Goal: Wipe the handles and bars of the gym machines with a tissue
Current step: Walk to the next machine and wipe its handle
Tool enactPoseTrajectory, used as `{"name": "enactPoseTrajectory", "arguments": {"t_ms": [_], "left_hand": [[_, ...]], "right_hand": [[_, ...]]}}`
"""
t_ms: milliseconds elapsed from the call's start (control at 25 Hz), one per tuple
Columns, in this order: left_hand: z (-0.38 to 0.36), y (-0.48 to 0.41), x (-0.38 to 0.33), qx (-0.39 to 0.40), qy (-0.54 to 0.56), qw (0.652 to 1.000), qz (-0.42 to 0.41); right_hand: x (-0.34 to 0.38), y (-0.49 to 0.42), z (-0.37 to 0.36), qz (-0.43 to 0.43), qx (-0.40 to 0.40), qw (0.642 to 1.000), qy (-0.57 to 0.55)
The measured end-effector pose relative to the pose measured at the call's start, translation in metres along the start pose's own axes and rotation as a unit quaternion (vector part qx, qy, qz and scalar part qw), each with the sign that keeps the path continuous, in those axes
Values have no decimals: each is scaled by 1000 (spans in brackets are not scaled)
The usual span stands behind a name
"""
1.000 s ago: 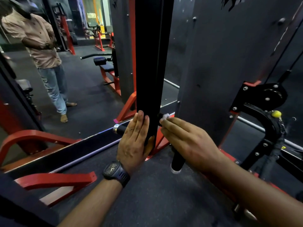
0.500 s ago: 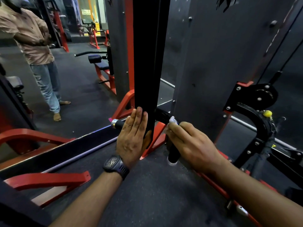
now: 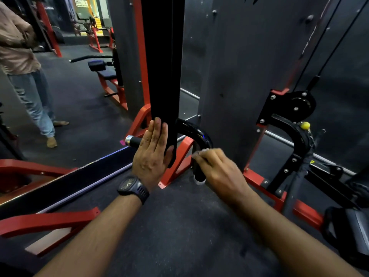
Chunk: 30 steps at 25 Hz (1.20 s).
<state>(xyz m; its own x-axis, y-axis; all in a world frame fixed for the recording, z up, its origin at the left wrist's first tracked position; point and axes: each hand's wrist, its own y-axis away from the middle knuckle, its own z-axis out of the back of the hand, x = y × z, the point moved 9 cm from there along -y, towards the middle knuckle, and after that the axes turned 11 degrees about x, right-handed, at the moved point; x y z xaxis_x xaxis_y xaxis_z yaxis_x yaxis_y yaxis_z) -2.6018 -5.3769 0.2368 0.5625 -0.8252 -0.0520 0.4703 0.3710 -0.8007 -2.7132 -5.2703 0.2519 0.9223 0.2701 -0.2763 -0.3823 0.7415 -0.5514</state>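
A curved black handle bar (image 3: pixel 196 134) arches out from behind a hanging black pad (image 3: pixel 163 76); its near end points down with a white cap, its far end (image 3: pixel 130 140) has a chrome cap. My right hand (image 3: pixel 217 168) curls round the near downward part of the bar with a white tissue (image 3: pixel 203 150) under its fingers. My left hand (image 3: pixel 152 154), with a black watch on the wrist, presses flat against the lower end of the hanging pad, fingers straight, thumb behind the pad's edge.
A tall dark weight-stack panel (image 3: pixel 239 66) stands right behind the bar. A black pulley bracket (image 3: pixel 289 108) with cables is at the right. Red frame feet (image 3: pixel 175 162) sit on the dark floor. A person (image 3: pixel 24 66) stands at the left by a bench (image 3: pixel 107 72).
My right hand with the tissue has slid from the top bend of the bar down its near end. The left hand stays on the pad. The view has shifted slightly.
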Motion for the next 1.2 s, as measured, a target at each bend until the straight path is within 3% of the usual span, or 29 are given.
{"name": "enactPoseTrajectory", "arguments": {"t_ms": [80,440,1080,1160,1200], "left_hand": [[-2,-1,0,3,7,1000,4],[-1,-3,0,15,18,1000,-7],[-14,-13,4,37,38,999,11],[-11,-14,4,38,28,999,1],[-9,-14,3,38,25,999,-6]], "right_hand": [[-5,7,-9,-36,4,999,-14],[-2,26,-31,-56,21,996,-65],[8,43,-74,-17,100,994,29],[-5,46,-68,-122,65,987,-78],[-15,50,-60,-244,21,952,-185]]}}
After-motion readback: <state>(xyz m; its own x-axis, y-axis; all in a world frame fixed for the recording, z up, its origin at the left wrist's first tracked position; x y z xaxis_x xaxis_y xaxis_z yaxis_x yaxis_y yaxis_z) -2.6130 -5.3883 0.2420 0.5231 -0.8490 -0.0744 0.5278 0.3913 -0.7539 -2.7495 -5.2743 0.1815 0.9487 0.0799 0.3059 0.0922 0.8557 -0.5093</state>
